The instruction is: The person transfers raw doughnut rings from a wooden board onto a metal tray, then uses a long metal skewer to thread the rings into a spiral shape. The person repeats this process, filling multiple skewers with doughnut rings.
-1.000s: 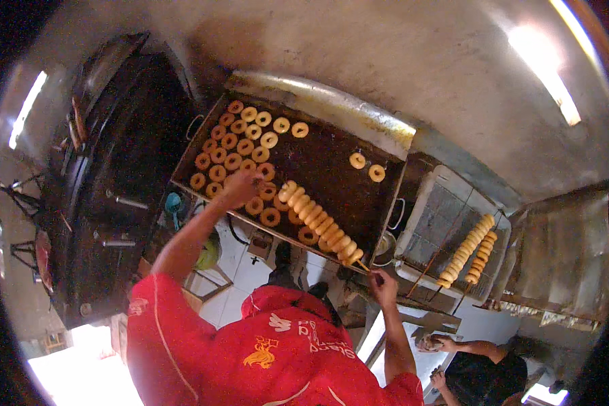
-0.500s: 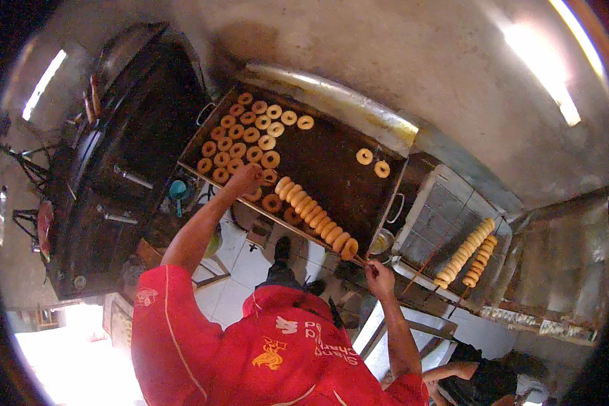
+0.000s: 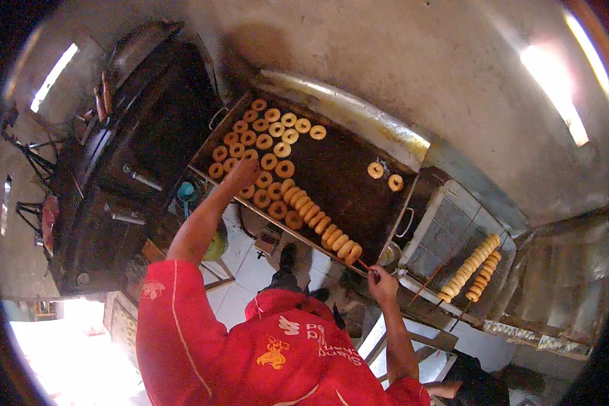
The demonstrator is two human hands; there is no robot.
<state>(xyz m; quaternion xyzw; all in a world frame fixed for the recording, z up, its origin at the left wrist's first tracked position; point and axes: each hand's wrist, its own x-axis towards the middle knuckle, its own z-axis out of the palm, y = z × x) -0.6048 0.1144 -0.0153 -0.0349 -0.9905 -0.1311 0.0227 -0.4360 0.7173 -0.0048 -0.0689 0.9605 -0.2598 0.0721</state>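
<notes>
My right hand is closed on the near end of a thin skewer at the pan's front right corner. Threaded along it is a row of pale golden doughnuts, slanting across the front of a wide, dark rectangular pan. Over the pan's left part, my left hand reaches down among loose ring doughnuts, just left of the skewer's far end. Its fingers are hidden from this angle. Several loose rings there are browner, while those toward the back are paler.
Two pale doughnuts lie apart at the pan's right. Beyond it, two loaded skewers rest over a tiled basin. A turquoise dipper hangs left of the pan, near a large black metal object. A person in dark clothing is at lower right.
My left hand has moved away from the skewer's far end, leftward over the loose doughnuts. My right hand keeps its hold on the skewer. The whole view has shifted slightly.
</notes>
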